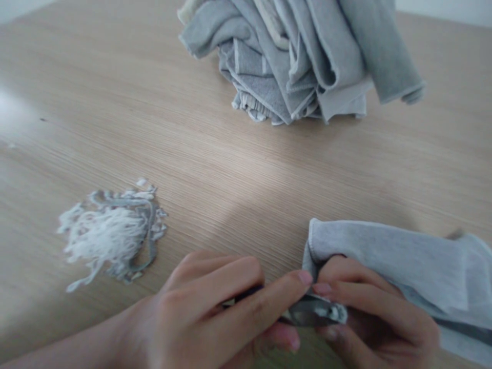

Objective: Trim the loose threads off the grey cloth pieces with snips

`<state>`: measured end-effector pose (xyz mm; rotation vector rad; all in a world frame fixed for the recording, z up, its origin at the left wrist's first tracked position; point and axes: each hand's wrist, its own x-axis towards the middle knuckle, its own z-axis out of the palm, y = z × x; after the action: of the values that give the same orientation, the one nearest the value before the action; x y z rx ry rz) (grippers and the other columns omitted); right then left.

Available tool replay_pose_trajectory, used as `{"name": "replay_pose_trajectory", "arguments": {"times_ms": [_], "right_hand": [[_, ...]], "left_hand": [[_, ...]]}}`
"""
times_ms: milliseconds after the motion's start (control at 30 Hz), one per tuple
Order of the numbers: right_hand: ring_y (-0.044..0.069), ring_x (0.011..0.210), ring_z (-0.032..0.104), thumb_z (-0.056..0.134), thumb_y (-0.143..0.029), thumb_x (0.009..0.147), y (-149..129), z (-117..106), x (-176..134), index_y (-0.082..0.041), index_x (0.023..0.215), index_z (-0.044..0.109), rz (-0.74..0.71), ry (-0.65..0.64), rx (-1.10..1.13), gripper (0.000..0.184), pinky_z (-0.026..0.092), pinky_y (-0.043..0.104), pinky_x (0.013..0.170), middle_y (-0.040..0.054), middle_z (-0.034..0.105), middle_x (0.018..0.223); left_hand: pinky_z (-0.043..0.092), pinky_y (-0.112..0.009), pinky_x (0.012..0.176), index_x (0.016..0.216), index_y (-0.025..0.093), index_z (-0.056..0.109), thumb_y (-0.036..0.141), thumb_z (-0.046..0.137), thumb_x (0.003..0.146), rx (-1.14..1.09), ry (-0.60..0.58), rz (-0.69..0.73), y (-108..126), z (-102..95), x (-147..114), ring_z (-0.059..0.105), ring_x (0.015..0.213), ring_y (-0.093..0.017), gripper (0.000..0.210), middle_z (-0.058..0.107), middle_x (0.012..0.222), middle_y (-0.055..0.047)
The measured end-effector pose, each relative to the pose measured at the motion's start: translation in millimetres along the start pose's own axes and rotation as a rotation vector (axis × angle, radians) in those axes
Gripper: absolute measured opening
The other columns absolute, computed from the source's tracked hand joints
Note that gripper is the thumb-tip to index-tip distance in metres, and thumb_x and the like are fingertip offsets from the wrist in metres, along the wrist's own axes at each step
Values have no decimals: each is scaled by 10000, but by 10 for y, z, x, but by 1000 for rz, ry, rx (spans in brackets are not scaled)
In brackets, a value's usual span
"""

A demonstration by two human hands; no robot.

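Note:
At the bottom centre my left hand (215, 312) is closed around small thread snips (307, 311), whose dark metal blades point right. Their handle is mostly hidden by my fingers. My right hand (376, 312) pinches the edge of a light grey cloth piece (384, 246) with a stitched border. A whitish bit of that edge lies at the tips of the snips, between the two hands. The cloth stretches from my right fingers toward the right edge of the view, folded over itself.
A heap of grey sewn cloth pieces (292, 66) is stacked at the top of the wooden table (184, 154). To the left lies a small pile of white and grey thread trimmings (107, 236), with a curled grey strip (151, 241) on it.

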<state>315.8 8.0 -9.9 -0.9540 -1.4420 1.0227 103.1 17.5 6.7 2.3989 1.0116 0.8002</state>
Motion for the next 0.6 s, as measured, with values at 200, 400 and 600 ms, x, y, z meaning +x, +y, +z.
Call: {"name": "replay_pose_trajectory", "arguments": {"times_ms": [200,400,600], "right_hand": [[149,619,695,814,-211,841,-7,-1,1,-309,1074,807,13,4,2,253,573,227,502,11,743,751],[165,640,703,835,-163,796,11,-16,-40,-332,1082,804,34,4,-47,333,560,241,489,3,752,760],[166,631,702,812,-119,795,-8,-21,-38,-334,1103,802,48,-7,-31,376,566,249,491,6,760,780]], "left_hand": [[463,-253,440,1335,136,602,297,530,1047,-48,-45,62,-53,-44,0,605,556,-118,338,662,761,-7],[443,-234,449,1317,161,630,327,525,1048,-213,-57,-18,-48,-72,29,596,547,-113,333,642,751,-8],[435,-224,431,1293,136,639,267,585,1006,-297,-49,16,-99,-75,22,600,546,-116,320,653,759,-22]]}}
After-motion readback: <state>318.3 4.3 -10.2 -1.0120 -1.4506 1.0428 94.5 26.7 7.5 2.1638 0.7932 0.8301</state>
